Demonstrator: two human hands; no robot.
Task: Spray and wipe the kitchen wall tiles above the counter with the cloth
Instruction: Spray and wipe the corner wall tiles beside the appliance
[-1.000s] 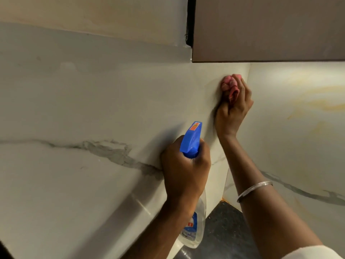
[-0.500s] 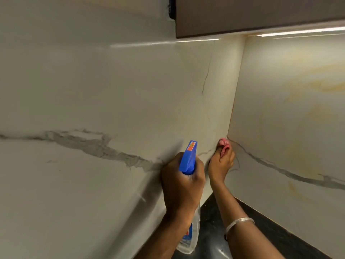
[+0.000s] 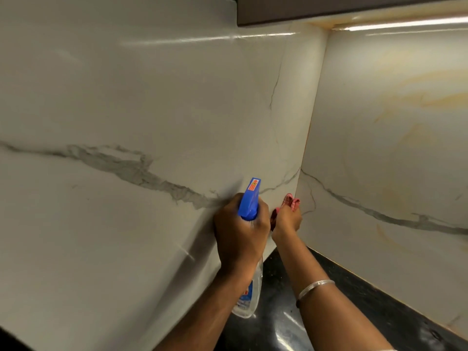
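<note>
My left hand [image 3: 240,231] grips a clear spray bottle [image 3: 249,292] with a blue trigger head [image 3: 250,198], nozzle pointing up toward the left wall tiles [image 3: 126,110]. Just to its right, my right hand [image 3: 287,220] is closed on a bunched pink cloth [image 3: 291,200], pressed low on the tiles close to the inner corner where the left wall meets the right wall tiles [image 3: 392,122]. Both walls are glossy white marble with grey veins. Most of the cloth is hidden in my fist.
A black speckled counter [image 3: 354,295] runs below the tiles at the lower right. A dark upper cabinet [image 3: 329,6] hangs over the corner, with a light strip [image 3: 405,24] under it. A silver bangle [image 3: 315,287] sits on my right forearm.
My right hand with the cloth has wiped down the corner from just under the cabinet to low near the counter. My left hand has kept the bottle in about the same place.
</note>
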